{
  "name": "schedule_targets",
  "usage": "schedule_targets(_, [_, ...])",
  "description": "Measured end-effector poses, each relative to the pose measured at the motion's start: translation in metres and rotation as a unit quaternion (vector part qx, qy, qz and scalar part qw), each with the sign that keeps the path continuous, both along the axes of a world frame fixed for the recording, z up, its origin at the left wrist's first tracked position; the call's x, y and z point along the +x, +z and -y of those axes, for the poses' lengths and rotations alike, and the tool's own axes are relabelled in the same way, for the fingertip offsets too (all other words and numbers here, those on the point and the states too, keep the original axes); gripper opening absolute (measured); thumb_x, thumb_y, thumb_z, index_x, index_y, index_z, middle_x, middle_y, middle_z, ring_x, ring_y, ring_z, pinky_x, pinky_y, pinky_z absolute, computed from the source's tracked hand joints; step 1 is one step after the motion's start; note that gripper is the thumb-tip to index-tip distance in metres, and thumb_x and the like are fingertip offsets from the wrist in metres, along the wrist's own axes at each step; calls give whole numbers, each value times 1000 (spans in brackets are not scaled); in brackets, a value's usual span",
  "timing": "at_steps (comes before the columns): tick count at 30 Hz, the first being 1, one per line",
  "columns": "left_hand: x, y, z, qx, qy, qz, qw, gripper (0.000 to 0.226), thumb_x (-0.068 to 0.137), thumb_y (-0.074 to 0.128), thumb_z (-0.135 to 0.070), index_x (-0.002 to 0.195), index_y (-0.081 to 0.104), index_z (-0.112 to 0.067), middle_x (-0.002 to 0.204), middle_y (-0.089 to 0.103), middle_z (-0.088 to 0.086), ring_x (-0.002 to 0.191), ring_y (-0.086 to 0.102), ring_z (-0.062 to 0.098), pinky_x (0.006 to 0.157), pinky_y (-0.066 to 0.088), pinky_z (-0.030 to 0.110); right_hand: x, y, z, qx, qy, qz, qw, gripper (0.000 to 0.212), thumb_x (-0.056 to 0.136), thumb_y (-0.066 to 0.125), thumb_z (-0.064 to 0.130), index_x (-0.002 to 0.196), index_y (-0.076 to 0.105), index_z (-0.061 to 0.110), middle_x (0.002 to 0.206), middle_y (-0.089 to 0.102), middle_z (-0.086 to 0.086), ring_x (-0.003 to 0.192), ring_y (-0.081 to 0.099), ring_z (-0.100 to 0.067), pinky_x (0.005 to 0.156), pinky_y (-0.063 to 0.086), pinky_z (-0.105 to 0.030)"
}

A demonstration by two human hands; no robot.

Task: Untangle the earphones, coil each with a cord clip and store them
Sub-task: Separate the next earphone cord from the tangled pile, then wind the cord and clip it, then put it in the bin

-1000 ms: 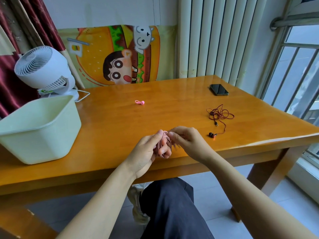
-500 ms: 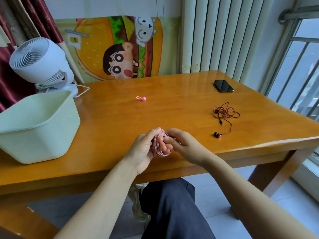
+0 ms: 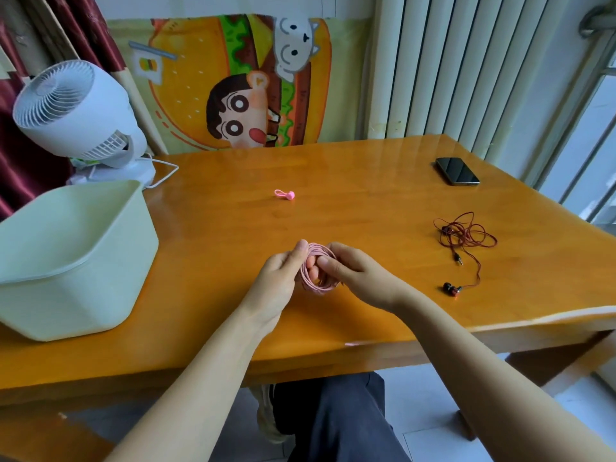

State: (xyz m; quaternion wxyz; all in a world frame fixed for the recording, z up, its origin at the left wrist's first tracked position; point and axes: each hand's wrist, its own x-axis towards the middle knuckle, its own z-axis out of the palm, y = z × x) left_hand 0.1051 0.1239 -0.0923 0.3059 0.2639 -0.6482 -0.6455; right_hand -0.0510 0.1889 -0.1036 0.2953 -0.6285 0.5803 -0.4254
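Left hand point(image 3: 278, 281) and right hand point(image 3: 361, 278) both pinch the coiled pink earphones point(image 3: 309, 282).
Light, limp cord would probably spring loose; best gripped across all loops together.

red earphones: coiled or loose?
Loose: the red earphones lie sprawled on the table, plug and one earbud trailing out; no clip around them.

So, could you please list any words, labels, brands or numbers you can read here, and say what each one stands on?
No text can be read anywhere in this view.
Cartoon poster: pictures only, no legible words.
Phone: screen dark, no marking visible.
Fan: a greenish patch at its base, too blurred to read.
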Motion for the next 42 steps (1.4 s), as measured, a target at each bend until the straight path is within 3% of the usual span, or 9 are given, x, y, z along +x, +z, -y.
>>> schedule_targets(5, [0,2,30,48,-27,-14,998,40,94,43,-44,75,54,-10,64,53,-2,66,49,9,80,39,25,-6,19,24,58,68,72,993,25,105,37,19,104,61,12,81,60,10,70,50,4,67,40,-12])
schedule_targets(9, [-1,2,58,81,-50,-22,995,38,91,46,-44,80,58,-11,66,54,2,70,49,11,81,37,27,-11,18,50,67,52,81,993,38,105,37,30,119,58,2,107,65,-16,97,55,-12,91,46,-35])
schedule_targets(15, [-3,7,98,120,-99,69,985,58,95,33,-59,82,67,-13,66,59,6,69,46,19,81,29,39,-13,14,83,39,48,-33,998,28,105,39,34,89,51,15,82,52,0,74,45,-11,71,39,-34])
schedule_targets(20, [-3,16,121,56,-123,126,983,45,90,43,-55,74,60,-16,64,59,1,63,53,13,81,36,33,-15,19,105,21,73,-113,991,31,104,40,31,98,54,4,92,61,-12,77,52,-17,71,41,-29])
schedule_targets(23, [-4,15,133,54,-142,122,981,40,93,45,-45,73,58,-13,66,61,2,61,55,7,64,40,18,-20,18,119,17,90,-139,986,23,104,40,29,95,52,12,87,58,-1,72,48,-4,67,37,-17])
schedule_targets(26, [-5,12,143,80,-144,109,980,38,92,45,-43,69,61,-18,62,58,-2,59,50,5,58,32,20,-25,16,131,15,90,-130,987,23,105,41,28,97,54,11,88,57,1,74,48,-3,68,38,-17])
schedule_targets(34, [-32,6,163,51,-46,94,993,37,95,42,-47,70,46,-20,54,41,-10,58,34,8,60,24,28,-37,5,161,-14,34,-64,997,29,97,31,29,101,52,10,94,62,-13,83,54,-24,78,43,-42])
schedule_targets(40, [-52,4,175,7,35,107,994,44,105,28,-44,72,44,-20,56,35,-10,54,33,6,64,24,30,-48,-4,190,-46,-21,-77,996,28,101,34,21,104,61,17,93,64,-2,83,55,-18,81,44,-40])
schedule_targets(42, [-55,1,178,-4,65,117,991,45,105,28,-44,71,43,-20,56,34,-10,55,36,5,67,27,30,-51,-10,199,-50,-24,-64,996,33,102,35,24,113,65,16,100,64,1,94,57,-15,89,44,-34])
